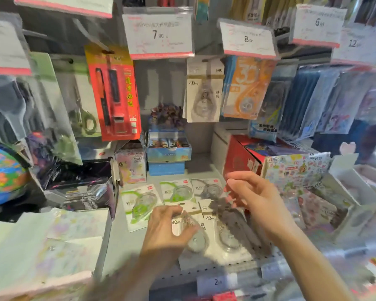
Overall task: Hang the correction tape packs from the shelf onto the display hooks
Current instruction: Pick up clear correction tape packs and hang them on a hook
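Several correction tape packs lie flat on the grey shelf. My left hand curls its fingers round a white 40m pack at the shelf's front. A second white 40m pack lies just right of it. Two green packs and a grey pack lie further back. My right hand hovers above the shelf with loosely bent fingers and holds nothing. One white 40m pack hangs on a display hook above, under the 7.90 price tag.
Orange packs hang right of the white one, and a red pen card and scissors hang to the left. Blue boxes stand at the shelf's back, a red box at right, a globe at far left.
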`<state>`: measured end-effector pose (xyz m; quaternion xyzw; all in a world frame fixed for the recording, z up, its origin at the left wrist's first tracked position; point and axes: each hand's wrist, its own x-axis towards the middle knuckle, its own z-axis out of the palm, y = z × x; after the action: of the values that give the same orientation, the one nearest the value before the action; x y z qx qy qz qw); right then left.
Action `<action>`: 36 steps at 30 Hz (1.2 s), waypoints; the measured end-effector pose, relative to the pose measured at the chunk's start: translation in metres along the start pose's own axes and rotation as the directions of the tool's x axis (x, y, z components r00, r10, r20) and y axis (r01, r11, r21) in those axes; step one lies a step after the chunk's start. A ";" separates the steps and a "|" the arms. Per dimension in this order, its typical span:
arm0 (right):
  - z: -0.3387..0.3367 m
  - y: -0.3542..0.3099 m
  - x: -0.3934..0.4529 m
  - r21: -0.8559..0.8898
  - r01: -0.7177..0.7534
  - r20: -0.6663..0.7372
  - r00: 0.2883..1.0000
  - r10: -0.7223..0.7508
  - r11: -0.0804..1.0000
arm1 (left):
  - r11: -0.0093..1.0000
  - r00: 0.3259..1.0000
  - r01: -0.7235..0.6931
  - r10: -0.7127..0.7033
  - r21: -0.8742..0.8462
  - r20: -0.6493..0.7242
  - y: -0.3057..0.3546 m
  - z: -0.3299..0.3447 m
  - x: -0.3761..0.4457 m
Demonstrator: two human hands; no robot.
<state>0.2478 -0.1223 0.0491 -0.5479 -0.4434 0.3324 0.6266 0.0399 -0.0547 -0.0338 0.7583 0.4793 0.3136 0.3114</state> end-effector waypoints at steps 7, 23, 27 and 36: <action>0.024 0.053 -0.022 -0.366 -0.058 -0.150 0.989 0.003 0.929 | 0.998 1.000 0.008 -0.009 0.063 0.006 -0.017 -0.008 -0.004; 0.012 0.084 -0.024 -0.842 -0.095 -0.051 0.994 0.097 0.530 | 0.989 0.995 0.057 -0.045 0.133 -0.090 -0.034 -0.016 -0.009; 0.013 0.084 -0.022 -0.784 -0.025 0.003 0.999 0.045 0.621 | 0.994 0.998 0.057 -0.061 -0.098 -0.034 -0.029 -0.019 -0.007; 0.011 0.074 -0.018 -0.583 -0.063 -0.005 0.997 0.074 0.810 | 0.874 0.977 0.215 -0.193 -0.435 0.095 -0.032 -0.019 0.002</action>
<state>0.2355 -0.1213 -0.0272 -0.7262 -0.5095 0.2077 0.4123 0.0086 -0.0384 -0.0462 0.6199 0.4649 0.3612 0.5188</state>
